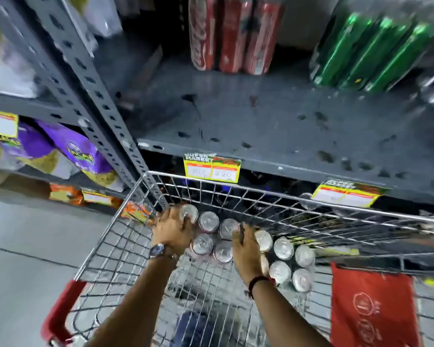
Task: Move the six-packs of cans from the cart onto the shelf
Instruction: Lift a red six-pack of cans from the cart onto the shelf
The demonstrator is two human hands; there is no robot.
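Two six-packs of silver-topped cans stand in the wire cart (pixel 236 190). On the left six-pack (pixel 208 234) both hands are clamped: my left hand (pixel 172 230) grips its left end and my right hand (pixel 246 251) presses its right end. The second six-pack (pixel 290 261) stands just right of my right hand, touching it. Above the cart's far rim lies the grey metal shelf (pixel 273 116), mostly bare at its front. The frame is motion-blurred.
At the back of the shelf stand a red can pack (pixel 232 36) and a green can pack (pixel 366 51). Yellow price tags (pixel 212 169) hang on the shelf edge. A slotted upright post (pixel 90 103) is at left, with snack bags (pixel 73 149) beyond. A red flap (pixel 371 306) hangs in the cart.
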